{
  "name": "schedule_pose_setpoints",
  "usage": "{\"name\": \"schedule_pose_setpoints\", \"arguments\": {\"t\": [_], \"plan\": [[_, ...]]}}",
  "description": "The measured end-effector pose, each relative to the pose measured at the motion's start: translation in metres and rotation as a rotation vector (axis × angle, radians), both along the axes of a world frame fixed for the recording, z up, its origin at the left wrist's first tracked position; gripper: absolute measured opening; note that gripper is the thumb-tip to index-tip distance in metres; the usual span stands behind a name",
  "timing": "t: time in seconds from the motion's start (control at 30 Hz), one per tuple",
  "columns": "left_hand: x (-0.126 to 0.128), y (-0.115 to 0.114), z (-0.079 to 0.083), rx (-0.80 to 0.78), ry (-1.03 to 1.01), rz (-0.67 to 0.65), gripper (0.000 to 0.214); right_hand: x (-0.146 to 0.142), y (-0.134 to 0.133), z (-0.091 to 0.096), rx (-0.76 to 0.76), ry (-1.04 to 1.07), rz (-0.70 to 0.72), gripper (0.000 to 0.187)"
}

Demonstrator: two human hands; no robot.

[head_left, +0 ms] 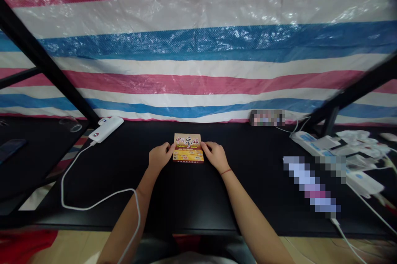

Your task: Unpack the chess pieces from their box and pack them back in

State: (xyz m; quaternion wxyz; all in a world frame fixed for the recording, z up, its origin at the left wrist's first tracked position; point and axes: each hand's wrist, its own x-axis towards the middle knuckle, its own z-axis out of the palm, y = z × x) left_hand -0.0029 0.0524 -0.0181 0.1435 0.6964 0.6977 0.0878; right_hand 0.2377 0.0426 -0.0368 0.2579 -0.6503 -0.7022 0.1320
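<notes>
A small orange and yellow box (188, 147) printed with "Chinese chess" lies flat on the black table (186, 198), straight ahead of me. My left hand (160, 157) grips its left edge with curled fingers. My right hand (214, 155) grips its right edge the same way; a red string circles that wrist. Both hands rest on the table with the box between them.
A white power bank (106, 128) lies at the back left, its white cable (89, 204) looping over the table toward me. Several white power strips and plugs (338, 152) crowd the right side. A striped red, white and blue tarp (198, 49) hangs behind, with black frame bars (46, 63) slanting at both sides.
</notes>
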Motion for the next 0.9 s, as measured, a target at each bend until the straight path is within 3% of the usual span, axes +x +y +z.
{"name": "schedule_pose_setpoints", "arguments": {"t": [0.27, 0.57, 0.9], "plan": [[-0.0025, -0.0006, -0.0007, 0.04, -0.175, -0.022, 0.034, -0.0003, -0.0011, -0.005, 0.012, 0.148, -0.004, 0.036], [-0.0042, -0.0001, -0.0005, 0.024, -0.2, -0.035, 0.034, 0.0007, -0.0045, -0.0045, -0.001, 0.324, -0.022, 0.034], [-0.0072, 0.0006, -0.0084, 0.093, -0.24, -0.052, 0.033, -0.0085, -0.0093, -0.003, 0.101, 0.612, 0.0, 0.04]]}}
